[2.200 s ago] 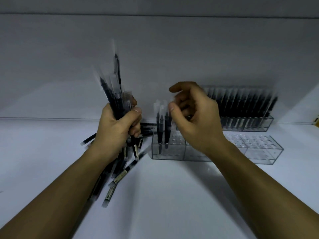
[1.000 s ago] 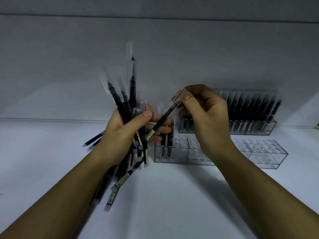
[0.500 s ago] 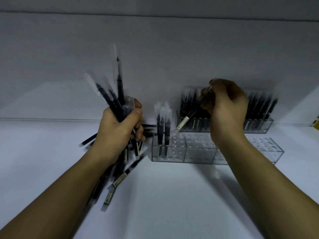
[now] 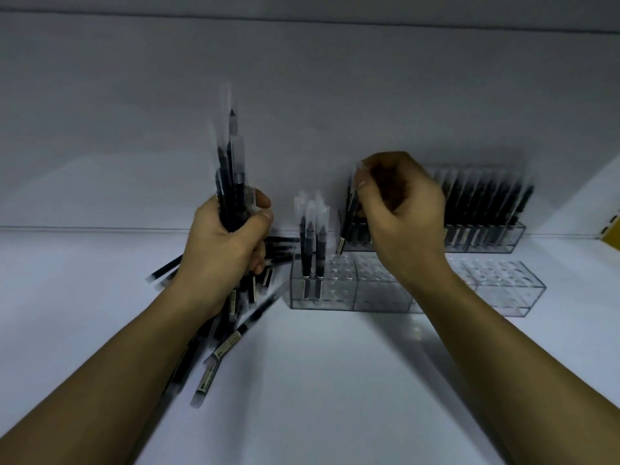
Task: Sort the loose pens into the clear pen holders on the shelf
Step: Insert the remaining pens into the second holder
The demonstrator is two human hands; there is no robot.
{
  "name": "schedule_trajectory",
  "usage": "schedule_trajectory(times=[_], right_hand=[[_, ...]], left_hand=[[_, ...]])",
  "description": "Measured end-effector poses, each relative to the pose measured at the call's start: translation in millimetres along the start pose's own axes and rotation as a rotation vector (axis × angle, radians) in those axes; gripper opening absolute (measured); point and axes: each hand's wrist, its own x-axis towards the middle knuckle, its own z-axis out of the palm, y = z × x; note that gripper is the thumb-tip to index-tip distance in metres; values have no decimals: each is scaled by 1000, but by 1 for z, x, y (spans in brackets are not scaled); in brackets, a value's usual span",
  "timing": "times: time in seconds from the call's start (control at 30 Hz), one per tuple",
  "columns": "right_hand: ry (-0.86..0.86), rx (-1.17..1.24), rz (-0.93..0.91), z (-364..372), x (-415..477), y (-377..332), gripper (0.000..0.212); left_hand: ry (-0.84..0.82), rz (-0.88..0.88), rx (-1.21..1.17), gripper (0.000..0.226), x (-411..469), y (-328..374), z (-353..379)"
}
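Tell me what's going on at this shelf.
A person is sorting pens into clear holders. The left hand grips a bundle of pens upright. The right hand pinches a single pen by its top, hanging over the near holder. That holder has three pens standing at its left end, and its other holes are empty. The rear holder looks full. More loose pens lie on the shelf under the left hand.

Dim, bluish light; soft motion blur; wide-angle bending at edges
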Motion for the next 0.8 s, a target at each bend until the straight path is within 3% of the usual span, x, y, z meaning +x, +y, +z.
schedule_trajectory(times=[0.23,0.6,0.8], right_hand=[[71,89,-7,-2,2,-2,5],[57,6,-25,-3,4,-3,6],[-51,-74,-32,5,-3,-1,3]], left_hand=[[0,-2,11,6,1,0,-1],[-2,-14,-19,8,0,2,0],[-6,-10,-33,9,0,3,-1]])
